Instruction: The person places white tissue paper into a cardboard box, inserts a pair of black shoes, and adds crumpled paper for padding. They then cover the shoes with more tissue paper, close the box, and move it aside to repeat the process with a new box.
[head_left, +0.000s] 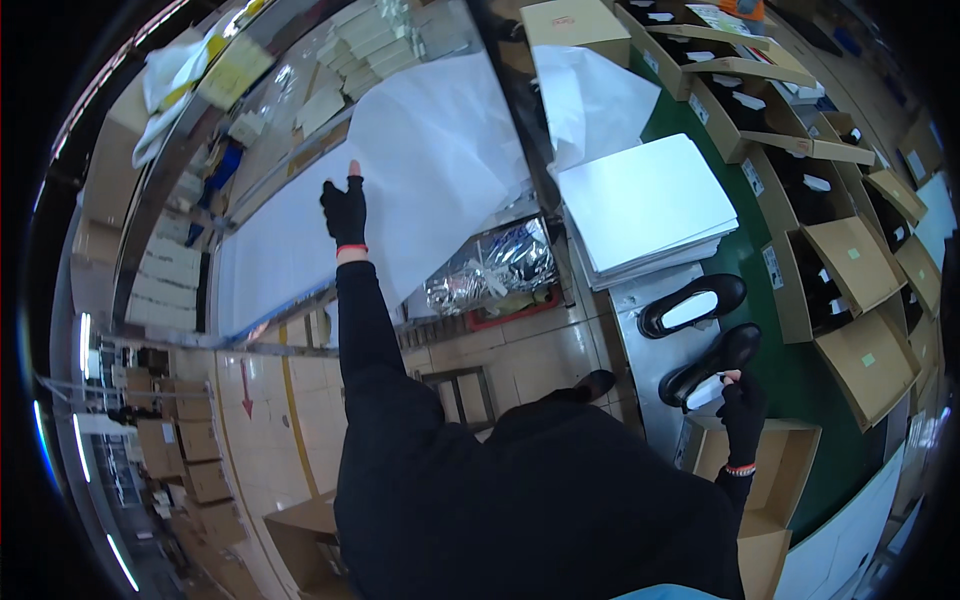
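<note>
My left hand [347, 212], in a black fingerless glove, reaches over a large thin sheet of white paper [430, 150] on the left table. Its thumb stands apart from the curled fingers, and whether it touches the sheet is unclear. On the right, my right hand [742, 410] closes at the side of a black shoe [735, 347], beside the white piece [704, 393] in its opening. Another black shoe [730, 291], also with a white piece inside, lies just beyond it. Both shoes rest on a metal surface [650, 375].
A stack of white sheets [650, 200] lies beyond the shoes. An open cardboard box [785, 465] stands by my right wrist. Several open shoe boxes [860, 260] line the green surface [745, 225] at right. Between the tables, silvery wrapping [500, 265] sits low.
</note>
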